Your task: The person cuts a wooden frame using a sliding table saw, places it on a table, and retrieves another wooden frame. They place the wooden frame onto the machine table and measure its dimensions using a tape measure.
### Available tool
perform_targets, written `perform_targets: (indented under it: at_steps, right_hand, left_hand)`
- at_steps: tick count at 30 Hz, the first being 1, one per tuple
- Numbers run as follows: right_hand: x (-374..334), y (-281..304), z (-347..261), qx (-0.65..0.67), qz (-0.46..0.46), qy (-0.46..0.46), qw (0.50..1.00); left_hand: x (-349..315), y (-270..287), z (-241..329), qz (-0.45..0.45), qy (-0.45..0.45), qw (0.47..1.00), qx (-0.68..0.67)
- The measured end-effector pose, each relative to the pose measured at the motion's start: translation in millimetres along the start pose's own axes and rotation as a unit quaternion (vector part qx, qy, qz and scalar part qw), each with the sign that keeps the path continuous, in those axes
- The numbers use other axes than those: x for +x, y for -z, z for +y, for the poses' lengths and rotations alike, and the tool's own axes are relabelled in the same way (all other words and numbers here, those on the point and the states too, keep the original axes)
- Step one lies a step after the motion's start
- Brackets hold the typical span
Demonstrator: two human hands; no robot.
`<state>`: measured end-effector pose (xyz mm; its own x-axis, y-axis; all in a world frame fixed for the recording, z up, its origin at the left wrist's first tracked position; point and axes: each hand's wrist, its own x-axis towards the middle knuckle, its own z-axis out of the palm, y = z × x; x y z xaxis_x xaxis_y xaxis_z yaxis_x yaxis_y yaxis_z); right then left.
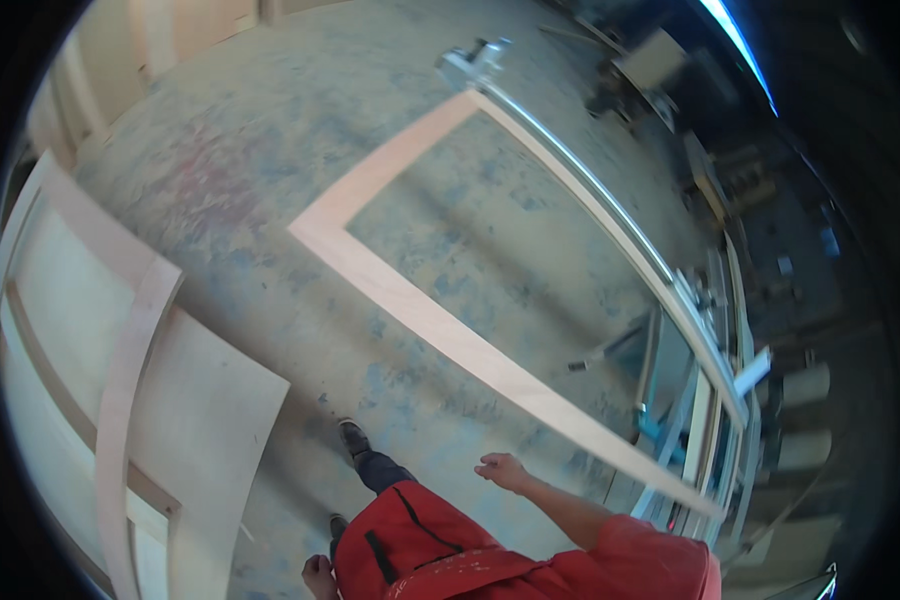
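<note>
My right hand hangs over the floor in front of my red clothing, its fingers loosely curled with nothing seen in them. It is nearest to the lower rail of a pale wooden frame, apart from it. That frame is a large open rectangle, lying slantwise along a metal bar clamp. My left hand is low at the picture's bottom edge, beside my leg, with fingers curled in and no object showing. To its left stand pale wooden panels; the hand does not touch them.
A door-like framed panel leans at the left. The dusty floor has blue and reddish stains. On the right are a bench with rails and white cylinders. Several boards stand at the far left.
</note>
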<state>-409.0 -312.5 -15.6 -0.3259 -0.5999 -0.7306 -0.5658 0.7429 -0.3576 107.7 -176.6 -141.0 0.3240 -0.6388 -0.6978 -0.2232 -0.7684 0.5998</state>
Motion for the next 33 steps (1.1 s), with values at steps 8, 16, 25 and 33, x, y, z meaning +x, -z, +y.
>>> perform_targets:
  at_steps: [8,16,25,33]
  right_hand:
    - [-144.7,-105.9,89.8,0.144,0.115,0.003,0.983]
    - [-365.9,-313.2,286.6,0.124,0.085,-0.121,0.981]
    - [-475.8,-399.7,464.8,0.348,0.147,-0.314,0.871]
    - [-521.4,-431.7,675.0,0.386,0.329,-0.383,0.772]
  left_hand:
    - [74.5,43.7,40.3,-0.159,-0.111,0.98,0.049]
    - [40.6,93.0,18.4,-0.368,-0.304,0.698,0.534]
    - [-267.3,-137.5,27.2,-0.446,-0.5,0.646,0.365]
    - [-569.1,-399.7,-71.9,-0.62,-0.569,0.396,0.368]
